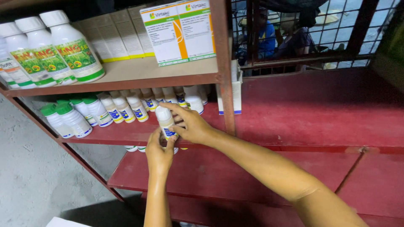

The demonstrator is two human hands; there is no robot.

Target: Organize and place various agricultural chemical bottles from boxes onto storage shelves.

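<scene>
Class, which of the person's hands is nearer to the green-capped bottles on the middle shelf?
Left. The left hand lies right of and below the green-capped bottles; the right hand is farther right.

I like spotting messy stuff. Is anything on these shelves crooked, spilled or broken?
Nothing looks spilled or broken. The bottles stand upright in rows. Only the small white bottle is out of line, held at the red shelf edge by the left hand and right hand.

Pretty sure I'm in a small farm-supply shop here. Red metal shelves [294, 122] hold rows of small white plastic bottles [126, 107], bigger white jugs [73, 46] and white-green cartons [179, 31], with a wire-mesh window [332, 29] behind.
</scene>
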